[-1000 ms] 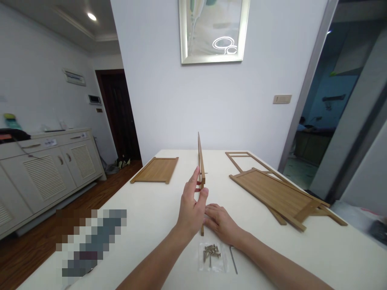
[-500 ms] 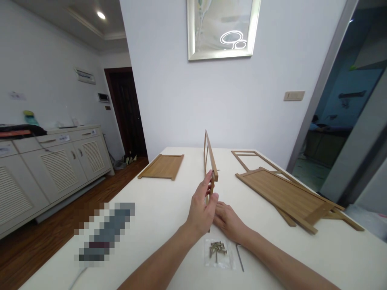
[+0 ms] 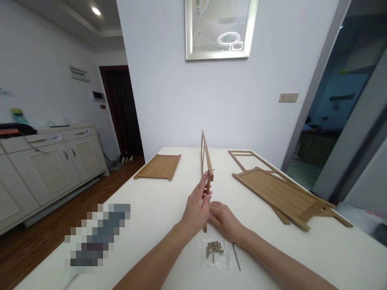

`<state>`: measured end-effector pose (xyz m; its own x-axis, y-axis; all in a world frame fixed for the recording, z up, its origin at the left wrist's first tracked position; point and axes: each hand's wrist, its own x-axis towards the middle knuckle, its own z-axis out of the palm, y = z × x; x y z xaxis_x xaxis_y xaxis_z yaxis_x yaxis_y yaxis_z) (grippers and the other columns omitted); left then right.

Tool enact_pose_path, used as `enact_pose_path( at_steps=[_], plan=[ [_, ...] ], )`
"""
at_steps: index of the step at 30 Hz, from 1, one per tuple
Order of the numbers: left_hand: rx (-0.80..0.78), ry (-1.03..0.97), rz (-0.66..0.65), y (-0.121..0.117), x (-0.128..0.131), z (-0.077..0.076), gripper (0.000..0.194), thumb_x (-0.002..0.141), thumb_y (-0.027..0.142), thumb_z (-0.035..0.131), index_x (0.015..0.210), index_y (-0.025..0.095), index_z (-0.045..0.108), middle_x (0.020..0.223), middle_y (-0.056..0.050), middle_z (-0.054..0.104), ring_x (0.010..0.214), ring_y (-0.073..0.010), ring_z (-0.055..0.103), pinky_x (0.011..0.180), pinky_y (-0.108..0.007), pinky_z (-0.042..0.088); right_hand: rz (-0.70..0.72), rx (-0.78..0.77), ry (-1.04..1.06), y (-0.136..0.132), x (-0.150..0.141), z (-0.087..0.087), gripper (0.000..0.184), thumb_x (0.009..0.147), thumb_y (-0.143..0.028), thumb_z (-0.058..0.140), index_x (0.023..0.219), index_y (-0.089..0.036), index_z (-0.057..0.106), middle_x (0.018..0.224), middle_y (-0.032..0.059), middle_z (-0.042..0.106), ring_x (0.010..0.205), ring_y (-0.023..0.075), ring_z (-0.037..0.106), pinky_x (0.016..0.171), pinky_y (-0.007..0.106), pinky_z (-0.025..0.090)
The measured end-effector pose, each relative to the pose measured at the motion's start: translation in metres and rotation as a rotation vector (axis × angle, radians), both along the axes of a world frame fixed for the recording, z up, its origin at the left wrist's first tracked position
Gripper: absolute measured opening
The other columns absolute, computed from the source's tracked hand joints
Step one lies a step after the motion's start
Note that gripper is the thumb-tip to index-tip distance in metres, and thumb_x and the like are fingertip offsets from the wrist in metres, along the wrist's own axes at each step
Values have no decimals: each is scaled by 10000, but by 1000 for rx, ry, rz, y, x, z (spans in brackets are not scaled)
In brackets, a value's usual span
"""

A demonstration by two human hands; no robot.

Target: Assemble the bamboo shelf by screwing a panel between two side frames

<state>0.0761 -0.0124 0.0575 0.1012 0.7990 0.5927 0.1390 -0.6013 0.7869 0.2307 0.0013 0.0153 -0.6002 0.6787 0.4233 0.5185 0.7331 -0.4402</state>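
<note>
Head view: left hand (image 3: 194,210) holds the upright wooden frame (image 3: 209,163) by its near end, right hand's grip (image 3: 224,220) unclear.

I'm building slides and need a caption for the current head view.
Left hand holds a standing wooden frame, right hand low beside it, screws and hex key nearby.

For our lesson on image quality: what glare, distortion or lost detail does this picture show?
Head view: ringed glare on the framed picture, ceiling lamp washed out; head view: the grey door frame leans, suggesting lens distortion; head view: a pixelated patch covers part of the white table, yet the screws are distinguishable.
</note>
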Motion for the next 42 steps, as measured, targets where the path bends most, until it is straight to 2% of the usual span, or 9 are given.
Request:
enact_pose_path(
  at_steps=[11, 17, 21, 23, 28, 32, 35, 38, 42],
  plan=[
    [-17, -38, 81, 7, -5, -7, 628, 914, 175, 456, 1487, 326, 251, 1062, -31, 618, 912, -133, 624, 845, -315, 530, -19, -17, -20, -5, 3, 5, 322, 981, -409, 417, 1194, -266, 612, 1119, 62, 681, 1064, 212, 581, 929, 370, 434],
    [-53, -67, 107, 21, -24, -6, 645, 894, 235, 504, 1487, 300, 259, 1022, -24, 645, 924, -143, 638, 849, -307, 521, -120, -91, 86, -6, 5, -4, 371, 957, -432, 452, 1225, -237, 620, 1199, 83, 668, 1110, 235, 594, 962, 398, 453],
    [-73, -111, 92, 28, -34, -6, 662, 881, 244, 524, 1486, 295, 259, 1032, -27, 645, 951, -149, 644, 891, -329, 515, -353, -52, 211, 2, 22, -3, 374, 949, -468, 427, 1101, -241, 683, 1118, 77, 705, 990, 233, 653, 859, 384, 518],
    [-77, -132, 74, 30, -35, -7, 666, 876, 253, 536, 1483, 295, 266, 1029, -25, 642, 957, -150, 647, 897, -329, 516, -518, 22, 118, 9, 43, 4, 370, 947, -463, 415, 1083, -249, 685, 1100, 63, 711, 978, 222, 657, 850, 370, 522],
    [-85, -123, 20, 29, -31, -10, 661, 866, 269, 556, 1474, 294, 296, 1033, -29, 641, 957, -154, 645, 884, -328, 525, -761, 92, -20, 15, 126, 34, 346, 881, -389, 520, 1123, -180, 652, 1155, 126, 672, 1121, 290, 581, 994, 448, 418],
    [-81, -119, 37, 32, -30, -12, 661, 867, 275, 554, 1475, 308, 297, 1015, -20, 650, 944, -154, 650, 874, -335, 530, -1088, 131, -107, -1, 190, 50, 469, 886, -409, 481, 1144, -33, 590, 1142, 291, 604, 1158, 424, 524, 967, 592, 364],
    [-79, -133, 66, 36, -32, -14, 663, 861, 288, 564, 1471, 310, 307, 1030, -23, 661, 951, -161, 655, 882, -349, 533, -1402, -39, -245, -15, 214, 47, 595, 914, -557, 371, 1123, -31, 555, 1095, 288, 621, 1068, 407, 591, 867, 525, 451],
    [-84, -148, 87, 40, -36, -16, 661, 848, 301, 580, 1461, 303, 332, 1046, -27, 662, 971, -171, 656, 876, -345, 539, -1381, -276, -243, -21, 217, 40, 665, 895, -653, 309, 1081, -62, 550, 983, 258, 670, 944, 402, 650, 777, 520, 478],
    [-80, -136, 93, 42, -38, -18, 661, 845, 303, 588, 1458, 311, 338, 1049, -23, 657, 947, -163, 659, 864, -334, 541, -1365, -287, -282, -22, 213, 36, 654, 873, -657, 357, 1095, -67, 531, 988, 273, 674, 968, 408, 653, 774, 522, 472]
  ],
)
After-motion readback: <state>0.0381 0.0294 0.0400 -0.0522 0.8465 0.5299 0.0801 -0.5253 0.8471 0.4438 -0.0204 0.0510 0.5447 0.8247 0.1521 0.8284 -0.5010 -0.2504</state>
